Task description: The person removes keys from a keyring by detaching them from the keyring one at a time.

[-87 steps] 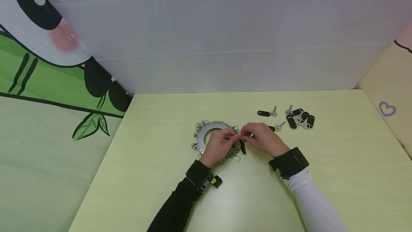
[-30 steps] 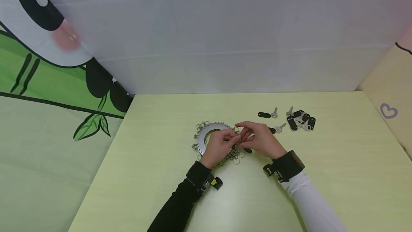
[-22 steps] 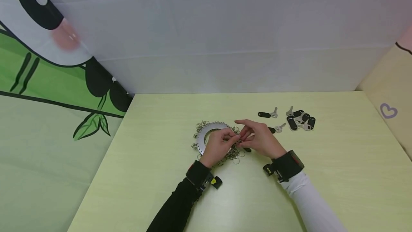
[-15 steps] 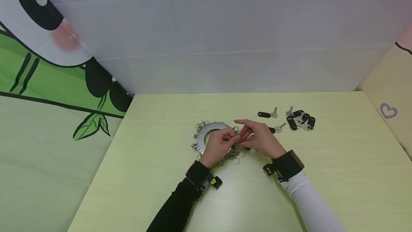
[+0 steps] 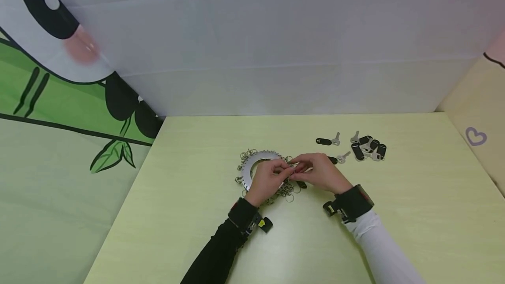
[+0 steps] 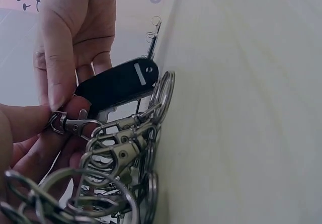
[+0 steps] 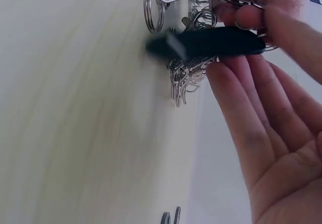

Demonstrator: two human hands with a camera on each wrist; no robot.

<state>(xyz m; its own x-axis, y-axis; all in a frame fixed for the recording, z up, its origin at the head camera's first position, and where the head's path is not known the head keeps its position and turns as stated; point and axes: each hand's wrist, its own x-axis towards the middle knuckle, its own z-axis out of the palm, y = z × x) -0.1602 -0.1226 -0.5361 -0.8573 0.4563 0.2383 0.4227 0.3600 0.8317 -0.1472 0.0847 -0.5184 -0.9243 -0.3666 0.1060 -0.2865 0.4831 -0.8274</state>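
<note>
A grey toothed ring (image 5: 248,170) lies on the table, hung round with several metal snap hooks and split rings. Thumb and fingers of my left hand (image 5: 268,181) pinch one snap hook (image 6: 74,127) at the ring's right side. Meeting them there, my right hand (image 5: 321,173) pinches at the end of a black key tag (image 6: 118,85), by that hook. The tag sticks out below the right fingers in the head view and looks blurred in the right wrist view. Fingers hide just how tag and hook meet.
Behind the right hand lie a key with a black tag (image 5: 324,141) and another tagged key (image 5: 342,157). Further right is a small pile of tagged keys (image 5: 368,147). The pale table (image 5: 205,214) ends at a white cloth backdrop (image 5: 276,86).
The black tag hung straight down between the hands at first; now it slants rightward under the right hand. My right index finger, stretched out half a second ago, has come down towards the thumb.
</note>
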